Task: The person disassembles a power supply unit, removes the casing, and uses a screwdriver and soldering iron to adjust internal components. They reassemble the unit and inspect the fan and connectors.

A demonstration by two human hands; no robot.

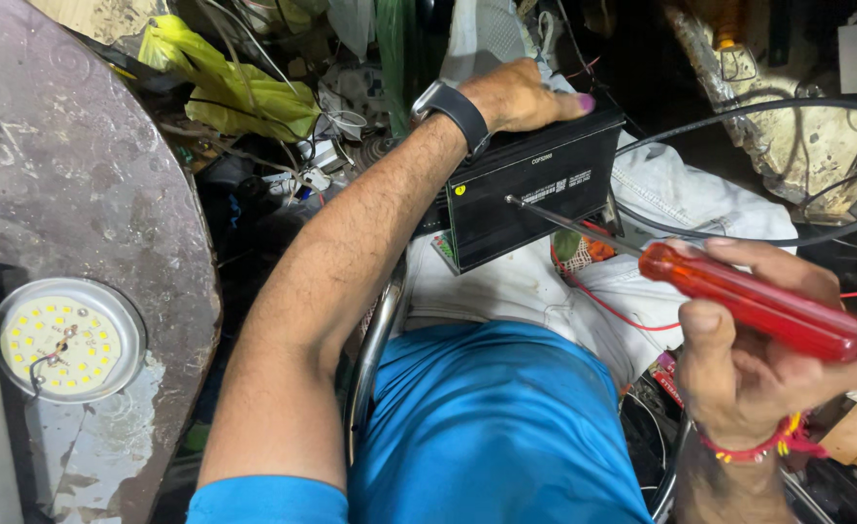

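- I see the view from a head camera, looking down over a blue shirt [492, 427] and white trousers [535, 286] at a cluttered work area.
- My left hand [521, 95] lies flat on top of a black rectangular box [530, 199], fingers pressed down on its upper edge; it steadies the box rather than closing round it.
- A black watch [456, 112] sits on that wrist.
- The box rests in the lap, tilted, in the upper middle of the view, with a green circuit board edge showing at its lower left corner.
- My right hand [749, 359] is clamped round the red handle of a screwdriver [739, 296], at the right of the view.
- The screwdriver's metal shaft runs up and left, and its tip touches the front face of the box.
- A red thread band [763, 444] circles the right wrist.
- Thin red wires [603, 306] trail across the trousers below the box.
- At the far left, a round LED lamp disc [65, 340] lies on a worn grey surface [69, 165].
- Yellow plastic wrapping [234, 92] lies among tangled cables at the top.
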